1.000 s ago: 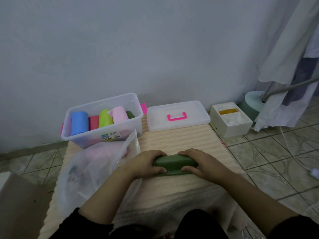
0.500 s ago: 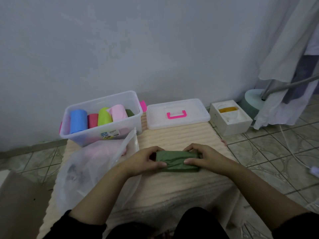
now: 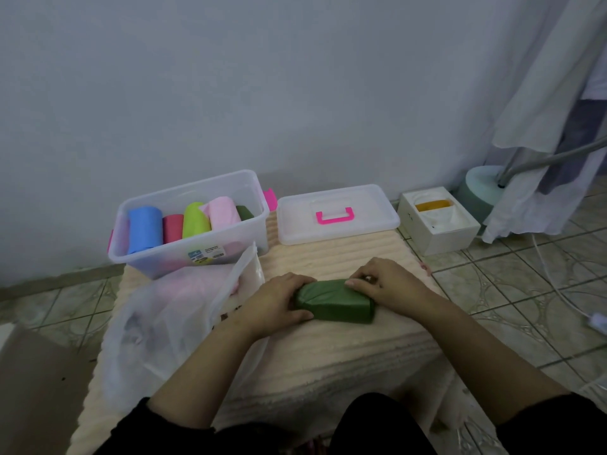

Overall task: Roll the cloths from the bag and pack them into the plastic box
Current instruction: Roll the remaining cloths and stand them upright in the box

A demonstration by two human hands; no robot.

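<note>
Both hands, left hand (image 3: pixel 279 305) and right hand (image 3: pixel 382 284), grip curled round the rolled green cloth (image 3: pixel 335 305) on the ribbed mat (image 3: pixel 328 343).

No wording can be read. A printed sticker (image 3: pixel 206 256) is seen on the front wall of the clear plastic box (image 3: pixel 138 257), its lettering too small and blurred to be made out; only blue and yellow patches are discernible.

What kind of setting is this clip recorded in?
Most likely a room in a home, worked at floor level: a tiled floor, a plain painted wall, and garments hanging from a stand at the right.
</note>
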